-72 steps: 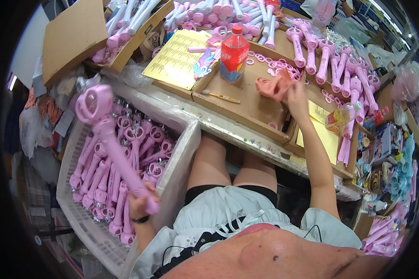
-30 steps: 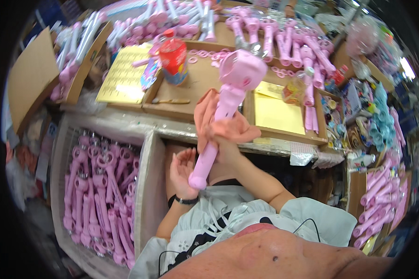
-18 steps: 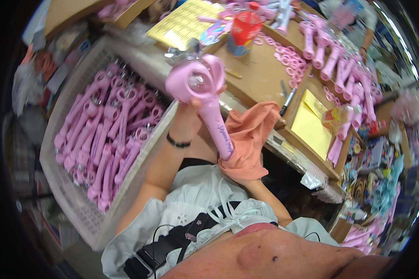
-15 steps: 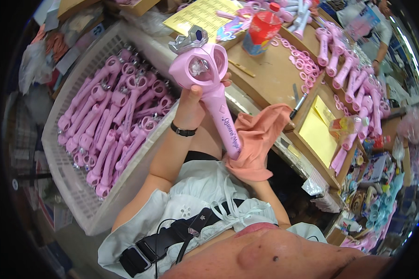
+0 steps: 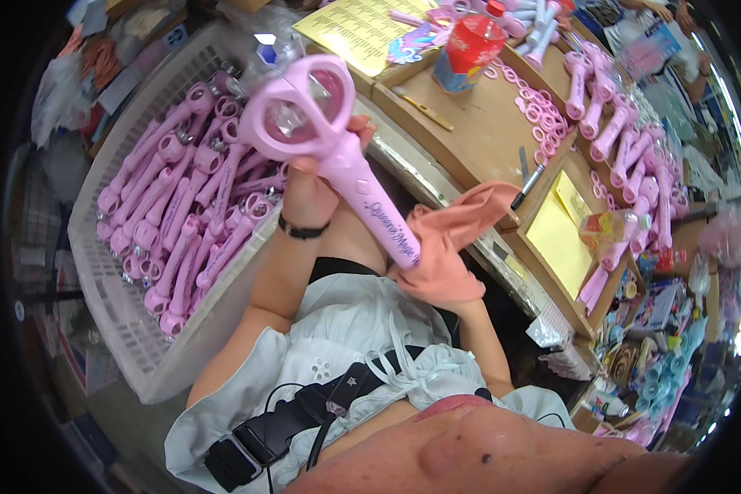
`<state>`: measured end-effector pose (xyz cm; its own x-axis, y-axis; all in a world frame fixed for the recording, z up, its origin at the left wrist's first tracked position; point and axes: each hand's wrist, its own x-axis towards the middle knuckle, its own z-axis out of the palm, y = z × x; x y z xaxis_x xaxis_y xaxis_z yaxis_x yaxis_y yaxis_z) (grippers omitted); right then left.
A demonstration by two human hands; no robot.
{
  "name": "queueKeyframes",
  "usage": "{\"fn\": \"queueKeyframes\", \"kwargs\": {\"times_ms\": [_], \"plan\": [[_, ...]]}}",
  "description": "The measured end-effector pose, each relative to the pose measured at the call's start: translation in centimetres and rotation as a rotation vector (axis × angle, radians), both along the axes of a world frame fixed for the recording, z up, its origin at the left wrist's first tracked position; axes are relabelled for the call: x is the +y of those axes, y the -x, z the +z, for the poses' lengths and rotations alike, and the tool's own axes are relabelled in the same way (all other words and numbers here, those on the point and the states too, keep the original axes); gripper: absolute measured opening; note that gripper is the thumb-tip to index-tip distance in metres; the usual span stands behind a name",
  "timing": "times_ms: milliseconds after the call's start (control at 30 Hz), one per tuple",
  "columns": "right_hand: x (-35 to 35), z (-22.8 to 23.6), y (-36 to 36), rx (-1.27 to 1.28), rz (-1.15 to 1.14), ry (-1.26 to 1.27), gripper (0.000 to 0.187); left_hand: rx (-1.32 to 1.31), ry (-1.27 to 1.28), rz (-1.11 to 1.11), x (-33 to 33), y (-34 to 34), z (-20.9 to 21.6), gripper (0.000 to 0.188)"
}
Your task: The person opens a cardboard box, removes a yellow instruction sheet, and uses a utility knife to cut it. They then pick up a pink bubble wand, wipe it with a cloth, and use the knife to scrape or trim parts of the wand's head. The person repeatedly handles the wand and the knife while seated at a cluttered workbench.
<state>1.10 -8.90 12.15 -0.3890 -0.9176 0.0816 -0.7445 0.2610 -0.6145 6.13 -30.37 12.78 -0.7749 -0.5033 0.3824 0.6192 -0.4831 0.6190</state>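
A pink toy wand (image 5: 362, 188) is tilted in front of me, its openwork head up and to the left. The silver crown with a purple gem on top is blurred. My left hand (image 5: 311, 188) is closed around the wand just below the head, thumb in front and fingertips showing behind. An orange cloth (image 5: 445, 267) is bunched around the lower end of the handle. My right hand (image 5: 468, 309) is closed on this cloth at the handle's end; most of its fingers are hidden under the folds.
A white plastic basket (image 5: 128, 346) full of similar wands stands at my left. On the cardboard-lined bench are a red-labelled bottle (image 5: 469, 51), a toothbrush (image 5: 422, 109), pink rings (image 5: 543, 115), a pen (image 5: 528, 186) and yellow paper (image 5: 558, 239). More wands (image 5: 609, 132) lie along the right.
The wand has moved left and tilted further, its head turning so the crown points away to the upper left. The cloth stays at the handle's lower end.
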Motion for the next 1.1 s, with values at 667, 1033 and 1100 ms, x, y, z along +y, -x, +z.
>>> {"fn": "queueKeyframes", "kwargs": {"times_ms": [667, 1033, 1100], "plan": [[-1.4, -5.1, -1.9, -1.149, -0.316, 0.712, 0.052, -0.509, 0.379, -0.245, 2.2, 1.2, 1.0, 0.050], [-1.9, 3.1, 5.0, -1.098, -0.633, 1.024, 0.014, -0.604, 0.622, -0.198, 6.4, -1.7, 2.3, 0.042], [-0.6, 2.3, 5.8, -1.421, -0.293, 1.136, 0.027, -0.584, 0.287, -0.538, 6.8, -1.8, 1.7, 0.043]]}}
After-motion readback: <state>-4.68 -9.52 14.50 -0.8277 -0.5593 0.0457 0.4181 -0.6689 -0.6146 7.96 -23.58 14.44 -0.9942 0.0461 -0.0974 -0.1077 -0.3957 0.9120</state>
